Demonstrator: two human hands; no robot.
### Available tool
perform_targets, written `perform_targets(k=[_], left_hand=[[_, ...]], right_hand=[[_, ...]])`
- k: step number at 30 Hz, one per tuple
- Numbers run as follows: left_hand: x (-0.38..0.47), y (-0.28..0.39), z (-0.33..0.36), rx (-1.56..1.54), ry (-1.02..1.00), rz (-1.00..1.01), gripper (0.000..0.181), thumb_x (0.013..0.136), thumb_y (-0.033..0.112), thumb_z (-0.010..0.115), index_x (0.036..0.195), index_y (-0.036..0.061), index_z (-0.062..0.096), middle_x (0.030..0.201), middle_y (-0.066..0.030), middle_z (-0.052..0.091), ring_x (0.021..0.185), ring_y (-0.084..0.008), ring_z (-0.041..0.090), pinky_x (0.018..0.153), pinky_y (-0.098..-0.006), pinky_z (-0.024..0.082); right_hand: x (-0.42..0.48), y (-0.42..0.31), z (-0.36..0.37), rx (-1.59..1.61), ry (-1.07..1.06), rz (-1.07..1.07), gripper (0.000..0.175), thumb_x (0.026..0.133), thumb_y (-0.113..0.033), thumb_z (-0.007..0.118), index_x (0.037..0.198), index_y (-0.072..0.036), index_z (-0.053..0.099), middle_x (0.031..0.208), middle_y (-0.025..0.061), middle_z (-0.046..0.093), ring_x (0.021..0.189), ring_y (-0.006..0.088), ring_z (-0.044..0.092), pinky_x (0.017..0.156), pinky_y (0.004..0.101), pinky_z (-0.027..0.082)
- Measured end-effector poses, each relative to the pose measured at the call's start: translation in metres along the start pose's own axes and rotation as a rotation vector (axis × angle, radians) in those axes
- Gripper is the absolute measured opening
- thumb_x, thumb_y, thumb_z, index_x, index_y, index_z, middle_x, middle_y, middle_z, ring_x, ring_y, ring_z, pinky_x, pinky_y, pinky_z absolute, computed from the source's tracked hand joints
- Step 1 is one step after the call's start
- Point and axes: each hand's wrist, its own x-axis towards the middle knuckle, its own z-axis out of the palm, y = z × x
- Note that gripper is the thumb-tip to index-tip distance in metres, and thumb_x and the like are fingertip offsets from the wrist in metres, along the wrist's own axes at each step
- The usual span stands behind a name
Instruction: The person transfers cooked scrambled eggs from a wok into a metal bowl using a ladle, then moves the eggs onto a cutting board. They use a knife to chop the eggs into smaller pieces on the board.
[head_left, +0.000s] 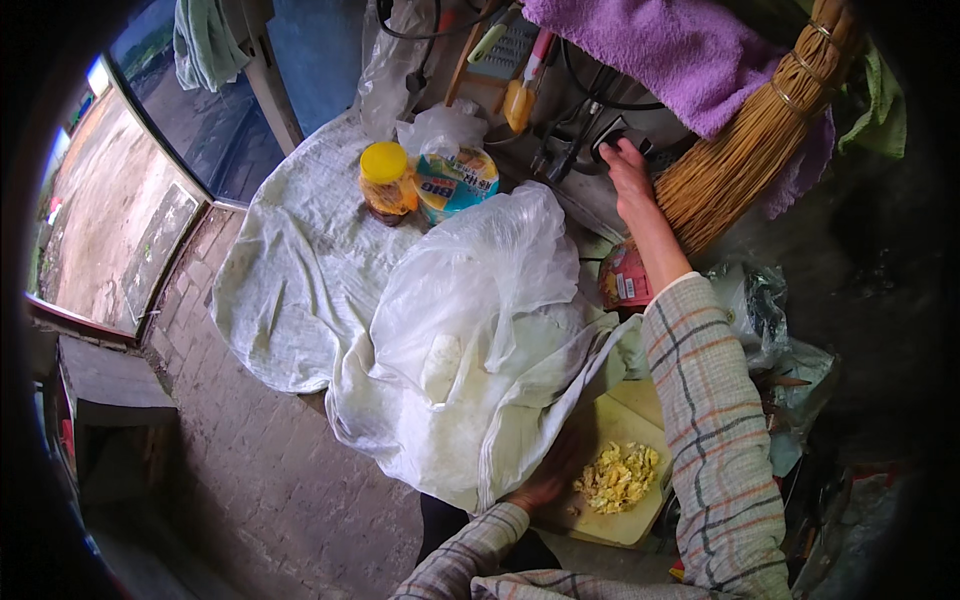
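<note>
My right hand (628, 166) reaches to the back, its fingers around the dark handle of a utensil (611, 135) among other kitchen tools; the utensil's exact kind is unclear. Low and close to me, my left hand (541, 489) rests at the left edge of a yellowish cutting board (626, 531), in shadow beside a white cloth. Its fingers are too dark to make out. On the board lies a heap of chopped scrambled egg (616, 478). The white cloth (427, 465) and a clear plastic bag (472, 262) cover much of the surface left of the board.
Behind the bag stand a yellow-lidded jar (384, 176) and a blue instant-noodle tub (459, 187). A red tub (624, 277) sits beneath my right forearm. A straw broom (739, 150) and a purple towel (660, 60) hang at the back right. A grater (510, 49) leans at the wall.
</note>
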Motion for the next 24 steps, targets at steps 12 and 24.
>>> perform_targets(k=[12,24], left_hand=[[0.008,0.011,-0.007,-0.16,0.003,-0.172,0.064,0.083,0.012,0.05,0.145,0.0068,0.038,0.155,-0.0176,0.024,0.145,-0.0365,0.017,0.119,-0.0477,0.014],[0.008,0.02,-0.023,0.095,0.036,-0.073,0.06,0.089,0.015,0.049,0.147,0.0079,0.035,0.154,-0.0178,0.025,0.144,-0.0361,0.021,0.118,-0.0453,0.017]], right_hand=[[-0.041,0.011,-0.001,-0.199,0.177,-0.436,0.038,0.097,-0.035,0.055,0.11,0.0,0.048,0.091,0.0088,0.059,0.083,0.0226,0.056,0.079,0.0349,0.045],[-0.017,0.036,-0.033,-0.151,0.248,-0.417,0.024,0.098,-0.021,0.056,0.101,0.0,0.045,0.083,0.012,0.062,0.078,0.0227,0.061,0.073,0.0362,0.047]])
